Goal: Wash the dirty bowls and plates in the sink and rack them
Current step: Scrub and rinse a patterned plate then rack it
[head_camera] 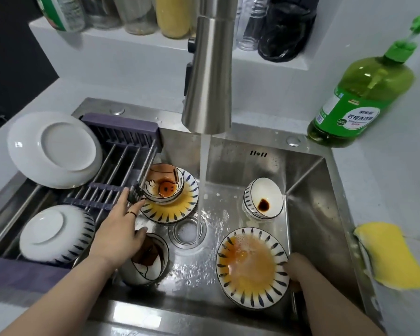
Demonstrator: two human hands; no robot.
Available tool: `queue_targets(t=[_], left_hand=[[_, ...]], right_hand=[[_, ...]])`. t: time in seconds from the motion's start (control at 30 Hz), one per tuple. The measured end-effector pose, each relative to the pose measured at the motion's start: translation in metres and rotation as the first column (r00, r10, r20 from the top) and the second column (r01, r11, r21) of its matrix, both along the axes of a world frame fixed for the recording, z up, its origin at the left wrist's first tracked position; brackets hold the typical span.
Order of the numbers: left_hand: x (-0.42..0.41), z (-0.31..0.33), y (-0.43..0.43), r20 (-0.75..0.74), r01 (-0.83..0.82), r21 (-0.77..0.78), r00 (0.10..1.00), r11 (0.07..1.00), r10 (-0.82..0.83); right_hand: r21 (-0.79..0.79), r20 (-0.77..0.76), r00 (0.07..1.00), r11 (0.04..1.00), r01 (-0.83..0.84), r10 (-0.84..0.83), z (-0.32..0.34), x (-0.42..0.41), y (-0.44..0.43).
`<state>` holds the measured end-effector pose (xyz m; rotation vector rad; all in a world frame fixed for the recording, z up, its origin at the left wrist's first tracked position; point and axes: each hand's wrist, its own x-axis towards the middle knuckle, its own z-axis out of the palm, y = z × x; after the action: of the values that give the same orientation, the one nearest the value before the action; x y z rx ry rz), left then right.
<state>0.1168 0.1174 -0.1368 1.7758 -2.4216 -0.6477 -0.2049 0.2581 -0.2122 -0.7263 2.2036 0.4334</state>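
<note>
Plate [252,265] white, blue-dashed rim, orange residue; sponge [390,253] yellow; soap bottle [359,98] green; rack [121,126] purple

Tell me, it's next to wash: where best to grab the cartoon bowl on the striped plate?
Probably pinch the cartoon bowl by its front-right rim, from the right: it sits upright on the plate, and the rack corner covers its left rim.

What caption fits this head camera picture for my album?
Washing-up time: the tap runs into the sink, the right hand holds a stained plate, the left hand reaches to the rack.
</note>
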Motion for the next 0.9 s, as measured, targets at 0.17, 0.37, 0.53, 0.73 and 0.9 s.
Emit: queue_targets(t=[0.17, 0.37, 0.53, 0.73, 0.9], left_hand=[[0.0, 0.001, 0.0, 0.002, 0.006, 0.004, 1.0, 1.0, -0.006], [0.0, 0.003, 0.0, 0.005, 0.008, 0.007, 1.0, 1.0, -0.008], [0.001, 0.003, 0.0, -0.028, -0.001, 0.002, 1.0, 1.0, 0.001], [0.003, 0.004, 0.001, -0.134, -0.029, 0.028, 0.99, 0.999, 0.032], [0.005, 0.004, 0.0, -0.162, -0.021, 0.03, 0.986, 0.999, 0.026]], right_hand=[[-0.119, 0.062, 0.995, 0.989, 0.09, -0.083, -0.003, -0.005, 0.004], [-0.252, 0.172, 0.976, 0.952, 0.177, -0.136, 0.012, -0.004, 0.004], [-0.398, 0.126, 0.988, 0.908, 0.13, -0.086, 0.049, 0.009, 0.0], [-0.508, -0.303, 0.927, 0.785, -0.353, 0.221, 0.086, 0.042, 0.014], [-0.631, -0.555, 0.813, 0.547, -0.55, 0.177, 0.101, 0.061, 0.029]])
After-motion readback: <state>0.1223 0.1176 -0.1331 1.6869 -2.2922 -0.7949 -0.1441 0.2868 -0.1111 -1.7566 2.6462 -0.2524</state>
